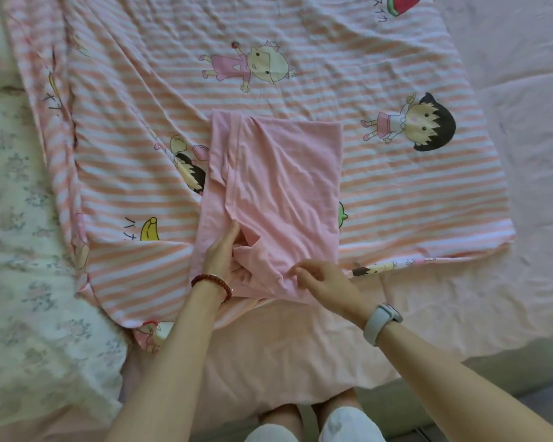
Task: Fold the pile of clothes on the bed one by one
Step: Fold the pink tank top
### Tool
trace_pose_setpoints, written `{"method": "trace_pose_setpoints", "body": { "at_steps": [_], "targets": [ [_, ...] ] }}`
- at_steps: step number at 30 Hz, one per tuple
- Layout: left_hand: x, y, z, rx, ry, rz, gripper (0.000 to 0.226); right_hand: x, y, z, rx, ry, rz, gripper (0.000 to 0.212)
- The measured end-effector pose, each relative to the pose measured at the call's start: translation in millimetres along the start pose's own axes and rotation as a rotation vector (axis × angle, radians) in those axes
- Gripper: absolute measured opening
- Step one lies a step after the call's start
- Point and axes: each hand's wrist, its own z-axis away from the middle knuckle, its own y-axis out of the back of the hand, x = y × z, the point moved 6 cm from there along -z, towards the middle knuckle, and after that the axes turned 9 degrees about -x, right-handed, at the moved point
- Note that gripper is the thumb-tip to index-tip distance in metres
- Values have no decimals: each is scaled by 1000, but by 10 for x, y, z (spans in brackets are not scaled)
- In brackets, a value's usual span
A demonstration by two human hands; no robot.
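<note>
1. A pink garment [275, 186] is seen lying partly folded in the middle of the bed, on a pink-and-white striped blanket [332, 52] printed with cartoon figures.
2. The garment's near left part is touched by the left hand [221, 253]; its fingers are kept straight and slipped into a fold, and nothing is clenched.
3. The near edge of the garment is pinched by the right hand [324, 280], with the fingers curled round the cloth.
4. A red bead bracelet [213, 283] is worn on the left wrist, a pale watch [380, 323] on the right.
5. A floral quilt [23, 250] is seen at the left, and a pink sheet [524, 154] at the right.
</note>
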Motion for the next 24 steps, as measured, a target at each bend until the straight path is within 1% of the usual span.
{"method": "trace_pose_setpoints", "body": {
  "at_steps": [2, 4, 5, 6, 8, 9, 10, 11, 14, 16, 18, 19, 21, 23, 24],
  "targets": [
    [8, 17, 13, 29, -10, -58, 34, 25, 91, -18, 165, 34, 41, 21],
    [23, 15, 7, 62, -28, -140, 29, 14, 112, -65, 203, 81, 92, 27],
    [28, 14, 1, 89, -55, -198, 25, 9, 90, -107, 177, 96, 147, 33],
    [42, 8, 8, 124, -96, -264, 21, 9, 39, -152, 113, 103, 224, 40],
    [33, 24, 13, 203, -186, -380, 13, 27, -105, -212, -47, 104, 467, 53],
    [-1, 54, 25, 243, -212, -395, 10, 47, -170, -223, -103, 103, 607, 53],
    [-37, 100, 59, 284, -225, -381, 8, 58, -225, -220, -130, 115, 736, 50],
    [-64, 158, 110, 333, -230, -363, 7, 42, -261, -208, -112, 166, 862, 48],
    [-159, 407, 297, 494, -265, -353, 9, 72, -319, -174, -87, 221, 1055, 51],
    [-243, 541, 375, 523, -247, -339, 20, 80, -330, -175, -81, 247, 1088, 43],
    [-304, 588, 365, 462, -212, -329, 32, 15, -299, -199, -52, 288, 1002, 40],
    [-312, 588, 331, 424, -198, -351, 33, -51, -248, -239, -29, 290, 948, 41],
    [-255, 547, 267, 372, -204, -389, 26, -220, -93, -390, 37, 295, 863, 42],
    [-134, 463, 202, 347, -228, -406, 17, -462, 114, -598, 129, 284, 842, 42],
    [-61, 406, 170, 331, -232, -428, 18, -585, 221, -723, 170, 279, 853, 40]
  ]
}}
